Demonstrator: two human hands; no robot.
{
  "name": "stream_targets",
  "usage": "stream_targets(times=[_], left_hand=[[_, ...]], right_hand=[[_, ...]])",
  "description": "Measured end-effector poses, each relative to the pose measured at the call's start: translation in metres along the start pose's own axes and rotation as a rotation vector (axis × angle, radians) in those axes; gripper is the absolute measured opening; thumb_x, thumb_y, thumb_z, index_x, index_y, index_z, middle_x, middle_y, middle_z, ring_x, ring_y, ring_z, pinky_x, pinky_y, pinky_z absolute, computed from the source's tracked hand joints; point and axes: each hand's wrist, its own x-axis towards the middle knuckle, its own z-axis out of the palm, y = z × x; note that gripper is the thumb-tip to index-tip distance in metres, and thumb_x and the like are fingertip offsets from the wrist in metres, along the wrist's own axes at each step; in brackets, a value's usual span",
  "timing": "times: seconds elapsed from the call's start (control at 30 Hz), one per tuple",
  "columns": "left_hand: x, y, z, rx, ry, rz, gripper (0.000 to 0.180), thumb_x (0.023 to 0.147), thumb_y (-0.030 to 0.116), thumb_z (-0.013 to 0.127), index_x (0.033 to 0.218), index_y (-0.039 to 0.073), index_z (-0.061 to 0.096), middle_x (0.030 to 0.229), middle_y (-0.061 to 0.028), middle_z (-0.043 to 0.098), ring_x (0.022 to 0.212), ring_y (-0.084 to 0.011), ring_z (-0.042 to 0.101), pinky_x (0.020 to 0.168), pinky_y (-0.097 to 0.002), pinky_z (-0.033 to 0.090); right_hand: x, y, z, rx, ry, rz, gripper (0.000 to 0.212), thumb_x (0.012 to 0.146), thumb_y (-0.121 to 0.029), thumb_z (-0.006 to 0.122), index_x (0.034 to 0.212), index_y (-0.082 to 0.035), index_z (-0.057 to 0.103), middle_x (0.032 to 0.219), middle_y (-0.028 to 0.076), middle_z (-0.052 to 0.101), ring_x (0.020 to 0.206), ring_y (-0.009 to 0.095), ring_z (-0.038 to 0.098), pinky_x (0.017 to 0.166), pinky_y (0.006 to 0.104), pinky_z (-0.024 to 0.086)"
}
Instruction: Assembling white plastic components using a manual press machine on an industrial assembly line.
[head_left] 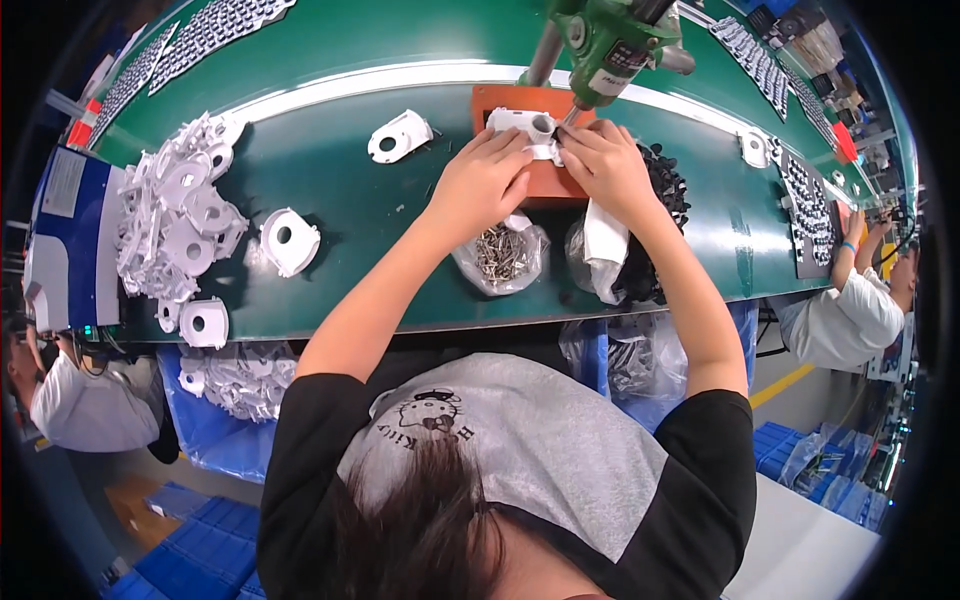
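Observation:
A white plastic housing [541, 126] with a round raised collar lies on the orange plate [555, 181], under the tip of a green bench press [607, 62]. My left hand [484, 178] is closed on the housing's left side, fingers pressed against it. From the right, my right hand [611, 165] pinches at the housing beside the collar, right by the press tip. A small dark piece shows near its fingertips, but my fingers partly hide it. Just below my hands sits a clear bag of metal pins or screws [502, 256].
A heap of white housings [185, 215] is on the left, with single ones [290, 242] nearer me. Black small parts [665, 185] and a white wrapped bundle [604, 245] lie right. Blue bins [225, 435] stand below the table edge. Other people [845, 310] work at both sides.

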Motion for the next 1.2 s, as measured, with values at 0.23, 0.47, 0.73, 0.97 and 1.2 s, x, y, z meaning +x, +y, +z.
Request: stream_targets(times=[0.23, 0.47, 0.73, 0.97, 1.2], left_hand=[[0.008, -0.003, -0.006, -0.054, -0.027, 0.016, 0.023, 0.079, 0.013, 0.057, 0.1, 0.005, 0.063, 0.114, -0.0127, 0.06, 0.106, -0.0301, 0.056, 0.097, -0.0418, 0.041], [0.007, -0.007, -0.003, -0.108, 0.085, 0.021, 0.019, 0.077, 0.011, 0.055, 0.092, 0.004, 0.065, 0.101, -0.0081, 0.064, 0.092, -0.0256, 0.06, 0.088, -0.0381, 0.043], [0.007, -0.003, -0.002, -0.113, 0.108, -0.018, 0.015, 0.076, 0.01, 0.057, 0.088, 0.003, 0.065, 0.098, -0.0073, 0.065, 0.088, -0.026, 0.06, 0.085, -0.0375, 0.045], [0.008, -0.004, -0.001, -0.099, 0.118, -0.003, 0.015, 0.076, 0.01, 0.057, 0.087, 0.003, 0.064, 0.098, -0.0081, 0.065, 0.089, -0.0261, 0.06, 0.085, -0.0383, 0.045], [0.005, -0.006, -0.002, -0.114, 0.059, -0.058, 0.02, 0.079, 0.014, 0.058, 0.097, 0.006, 0.065, 0.109, -0.0084, 0.063, 0.098, -0.0313, 0.059, 0.087, -0.039, 0.046]], right_hand=[[0.02, -0.005, -0.028, 0.153, -0.189, 0.178, 0.018, 0.076, -0.022, 0.063, 0.077, -0.004, 0.066, 0.084, 0.01, 0.063, 0.084, 0.029, 0.055, 0.076, 0.0421, 0.043], [-0.022, -0.109, 0.001, 0.266, -0.331, 0.081, 0.019, 0.074, -0.017, 0.065, 0.086, -0.004, 0.061, 0.087, 0.012, 0.059, 0.083, 0.03, 0.057, 0.075, 0.0401, 0.048], [-0.025, -0.12, 0.034, 0.215, -0.385, 0.138, 0.011, 0.074, -0.011, 0.06, 0.078, -0.001, 0.061, 0.085, 0.014, 0.059, 0.086, 0.03, 0.059, 0.073, 0.0398, 0.051], [-0.008, -0.105, -0.009, 0.524, -0.422, 0.332, 0.015, 0.08, -0.009, 0.059, 0.088, 0.002, 0.053, 0.076, 0.016, 0.06, 0.069, 0.028, 0.062, 0.065, 0.0369, 0.049], [-0.005, -0.024, -0.052, 0.639, -0.262, 0.59, 0.013, 0.08, -0.006, 0.061, 0.09, 0.001, 0.066, 0.073, 0.004, 0.06, 0.062, 0.009, 0.054, 0.057, 0.0228, 0.044]])
